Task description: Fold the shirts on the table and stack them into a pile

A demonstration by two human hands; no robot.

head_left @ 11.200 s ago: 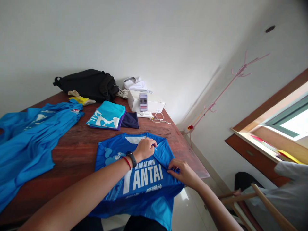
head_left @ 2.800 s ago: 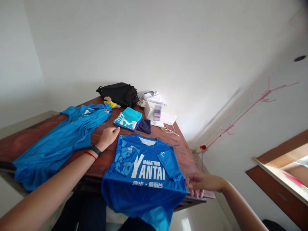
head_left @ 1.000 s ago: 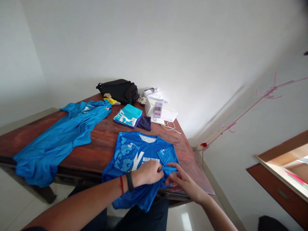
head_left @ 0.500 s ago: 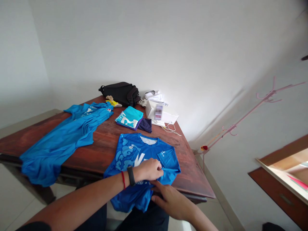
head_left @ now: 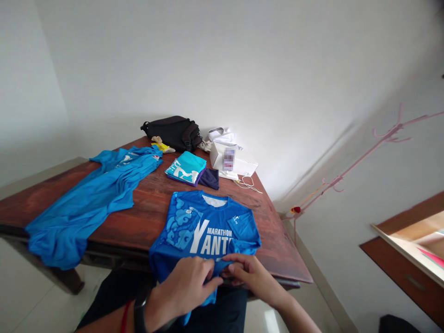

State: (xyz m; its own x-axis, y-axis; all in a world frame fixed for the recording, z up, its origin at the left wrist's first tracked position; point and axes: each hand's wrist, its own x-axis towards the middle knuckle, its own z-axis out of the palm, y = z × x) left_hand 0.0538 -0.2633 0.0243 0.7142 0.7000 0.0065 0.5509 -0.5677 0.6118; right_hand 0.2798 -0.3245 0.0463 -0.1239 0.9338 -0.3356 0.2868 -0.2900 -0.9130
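A dark red-brown table (head_left: 149, 203) fills the left and centre of the frame. A shirt (head_left: 100, 199) lies crumpled on its left side, running aslant from upper right to lower left. The jersey (head_left: 208, 215) lies lower centre, print up, collar pointing to the top of the frame, its long axis close to upright; its lower end is gathered at the table's near edge, with cloth hanging below. The bag (head_left: 169, 134) sits upper centre-left, the box (head_left: 243, 162) right of it. The left hand (head_left: 187, 282), bottom centre, has its fingers curled narrowly at the jersey's lower part; I cannot tell whether they grip. The right hand (head_left: 251, 275), just beside it, pinches bunched cloth there. A folded stack (head_left: 187, 167) lies beyond the collar, a cable (head_left: 249, 185) to its right.
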